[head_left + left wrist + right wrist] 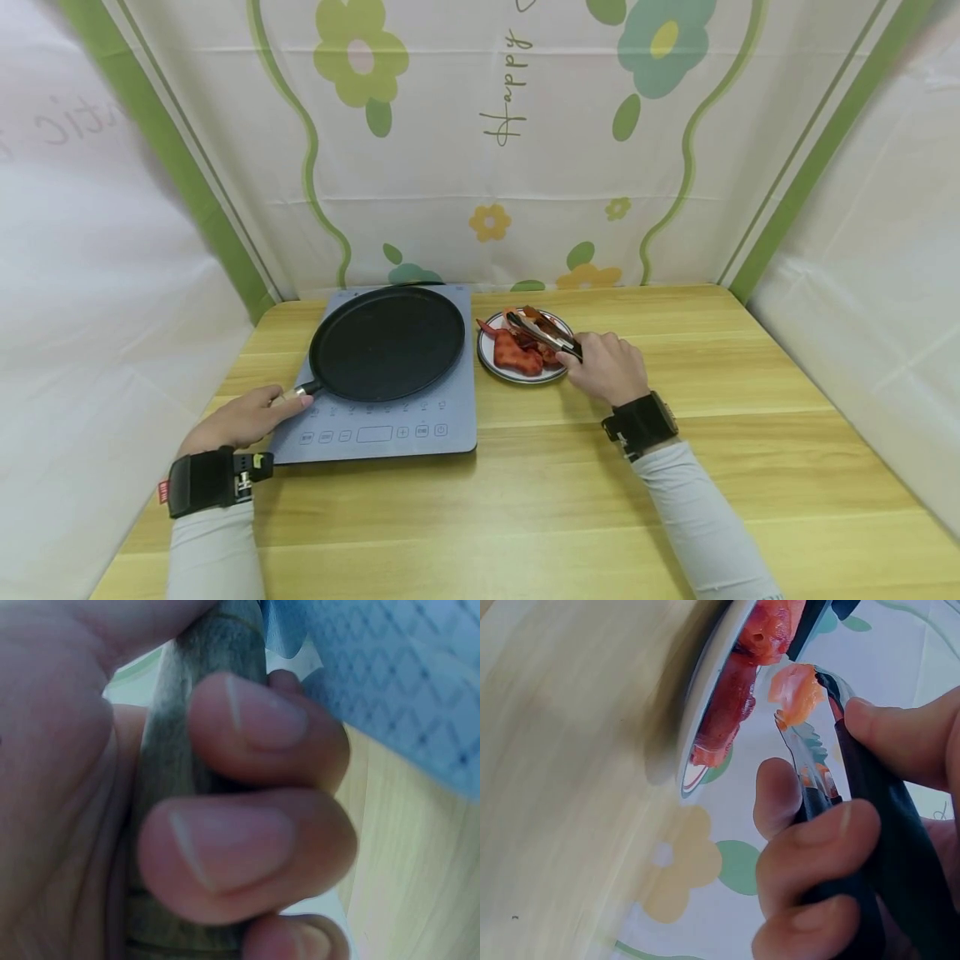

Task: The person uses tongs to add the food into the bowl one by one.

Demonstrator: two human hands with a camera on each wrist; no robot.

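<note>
My left hand (243, 417) grips the handle (206, 675) of a flat black frying pan (386, 342), fingers curled round it. The pan rests on a grey induction cooktop (450, 392). With my right hand (609, 365) I hold black-handled metal tongs (547, 333) over a white, dark-rimmed plate (491, 367). Several reddish cooked meat pieces (516, 354) lie on this plate, one shaped like a chicken wing. In the right wrist view a small orange piece of food (795, 691) sits between the tong tips. The pan's surface shows no food.
A wood-grain table (540, 500) carries everything. Behind it hangs a white curtain (450, 150) printed with flowers, and similar sheets close off both sides. The cooktop's control panel (375, 433) faces me, and the plate stands just right of the cooktop.
</note>
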